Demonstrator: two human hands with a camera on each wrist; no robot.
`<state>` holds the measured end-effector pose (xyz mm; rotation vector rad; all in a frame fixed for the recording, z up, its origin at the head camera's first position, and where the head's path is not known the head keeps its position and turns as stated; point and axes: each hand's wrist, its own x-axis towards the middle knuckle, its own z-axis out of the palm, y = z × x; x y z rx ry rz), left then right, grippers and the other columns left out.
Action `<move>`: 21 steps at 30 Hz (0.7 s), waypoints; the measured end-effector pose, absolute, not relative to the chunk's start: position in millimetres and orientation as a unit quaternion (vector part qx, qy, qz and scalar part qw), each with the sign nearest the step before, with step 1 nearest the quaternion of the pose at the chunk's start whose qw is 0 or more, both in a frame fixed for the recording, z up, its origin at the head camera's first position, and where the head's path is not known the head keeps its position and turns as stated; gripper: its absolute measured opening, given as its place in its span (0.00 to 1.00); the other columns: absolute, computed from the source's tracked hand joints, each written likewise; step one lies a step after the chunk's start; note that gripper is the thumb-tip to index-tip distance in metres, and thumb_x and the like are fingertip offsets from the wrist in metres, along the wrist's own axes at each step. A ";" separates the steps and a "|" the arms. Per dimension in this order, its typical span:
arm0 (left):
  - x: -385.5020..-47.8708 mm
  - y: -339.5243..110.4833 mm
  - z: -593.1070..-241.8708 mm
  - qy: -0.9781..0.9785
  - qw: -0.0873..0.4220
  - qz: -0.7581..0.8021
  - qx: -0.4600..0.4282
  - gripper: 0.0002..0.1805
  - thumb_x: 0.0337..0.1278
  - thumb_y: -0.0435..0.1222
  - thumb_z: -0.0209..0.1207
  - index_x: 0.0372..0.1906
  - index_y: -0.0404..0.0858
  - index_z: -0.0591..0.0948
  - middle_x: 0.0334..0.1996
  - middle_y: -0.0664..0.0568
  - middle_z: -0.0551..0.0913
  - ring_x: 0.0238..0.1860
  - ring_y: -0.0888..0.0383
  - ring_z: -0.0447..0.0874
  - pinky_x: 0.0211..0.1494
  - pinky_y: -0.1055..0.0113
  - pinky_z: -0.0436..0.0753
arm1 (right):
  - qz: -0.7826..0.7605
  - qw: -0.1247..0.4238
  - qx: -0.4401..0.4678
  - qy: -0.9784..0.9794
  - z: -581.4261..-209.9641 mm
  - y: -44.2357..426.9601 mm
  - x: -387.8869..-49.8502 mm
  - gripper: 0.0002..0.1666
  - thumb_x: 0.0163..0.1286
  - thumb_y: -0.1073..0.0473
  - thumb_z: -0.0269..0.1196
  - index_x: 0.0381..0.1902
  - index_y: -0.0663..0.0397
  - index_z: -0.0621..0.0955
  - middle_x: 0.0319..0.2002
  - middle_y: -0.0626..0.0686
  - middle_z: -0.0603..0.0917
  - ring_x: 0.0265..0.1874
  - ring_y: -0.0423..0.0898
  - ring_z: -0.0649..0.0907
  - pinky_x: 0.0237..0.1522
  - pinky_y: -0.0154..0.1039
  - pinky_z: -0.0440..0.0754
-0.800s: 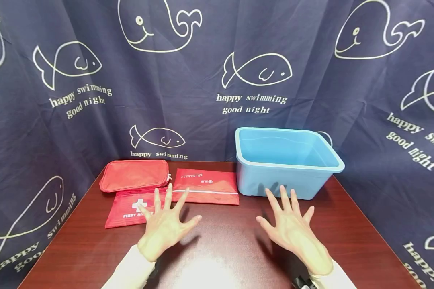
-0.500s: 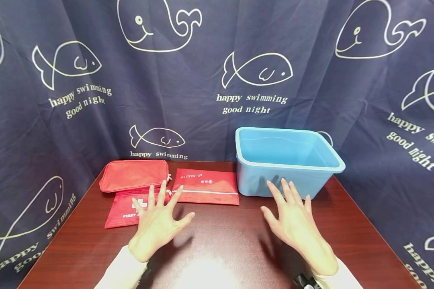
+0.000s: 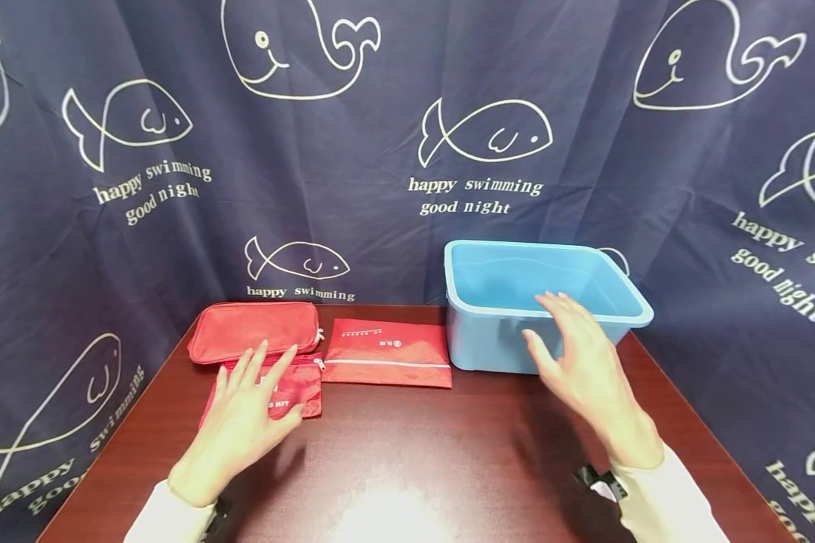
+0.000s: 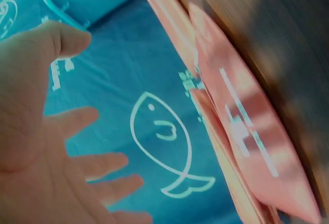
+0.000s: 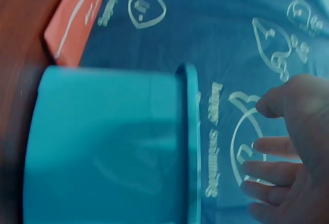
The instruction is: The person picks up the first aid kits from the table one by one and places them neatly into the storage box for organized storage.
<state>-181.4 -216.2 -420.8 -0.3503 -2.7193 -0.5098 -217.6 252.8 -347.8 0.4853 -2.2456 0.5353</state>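
Fingers spread, my left hand (image 3: pixel 238 426) hovers over the red first-aid pouch (image 3: pixel 302 392), hiding much of its white lettering. In the left wrist view that pouch (image 4: pixel 252 126) lies to the right of the hand (image 4: pixel 46 147), apart from it. My right hand (image 3: pixel 587 369) is raised at the front of the blue bin (image 3: pixel 489 339), its fingertips overlapping the rim from above. The right wrist view shows a gap between the bin (image 5: pixel 108 147) and the hand (image 5: pixel 293 167). Neither hand holds anything.
A red zippered case (image 3: pixel 254 332) lies at the back left, against the first-aid pouch. Between it and the bin is a flat red pouch (image 3: pixel 387 353) with a white stripe. Behind the brown table (image 3: pixel 407 445) hangs a dark blue curtain (image 3: pixel 380 151) with fish prints.
My left hand has moved left and a little down, farther over the first-aid pouch. My right hand has moved right and up toward the bin's rim, turning more sideways.
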 end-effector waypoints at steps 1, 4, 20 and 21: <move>-182.8 -220.7 -421.5 -0.956 0.184 -0.184 -0.132 0.50 0.47 0.48 0.75 0.78 0.49 0.68 0.77 0.33 0.61 0.75 0.27 0.57 0.72 0.23 0.48 | 0.212 0.382 0.188 -0.880 -348.5 256.3 -223.3 0.33 0.62 0.59 0.72 0.65 0.60 0.79 0.62 0.63 0.83 0.66 0.63 0.78 0.73 0.51 0.67; -186.9 -231.7 -425.2 -0.947 0.204 -0.197 -0.150 0.49 0.43 0.44 0.76 0.75 0.39 0.70 0.76 0.34 0.63 0.73 0.28 0.63 0.73 0.27 0.55 | 0.217 0.381 0.183 -0.880 -355.0 265.0 -238.4 0.34 0.62 0.59 0.72 0.65 0.60 0.79 0.61 0.63 0.83 0.65 0.63 0.78 0.69 0.54 0.70; -200.8 -250.2 -449.6 -0.964 0.150 -0.155 -0.157 0.41 0.36 0.37 0.75 0.65 0.33 0.79 0.63 0.31 0.78 0.65 0.31 0.75 0.69 0.36 0.70 | 0.222 0.429 0.212 -0.850 -386.1 279.1 -267.7 0.22 0.61 0.67 0.72 0.55 0.54 0.88 0.49 0.56 0.90 0.52 0.58 0.85 0.61 0.49 0.73; -201.2 -250.4 -450.3 -0.966 0.145 -0.150 -0.156 0.41 0.36 0.37 0.75 0.64 0.33 0.80 0.63 0.31 0.77 0.65 0.30 0.75 0.69 0.35 0.70 | 0.222 0.429 0.213 -0.849 -386.1 279.3 -267.5 0.22 0.61 0.68 0.72 0.55 0.54 0.88 0.49 0.56 0.90 0.52 0.58 0.85 0.61 0.49 0.73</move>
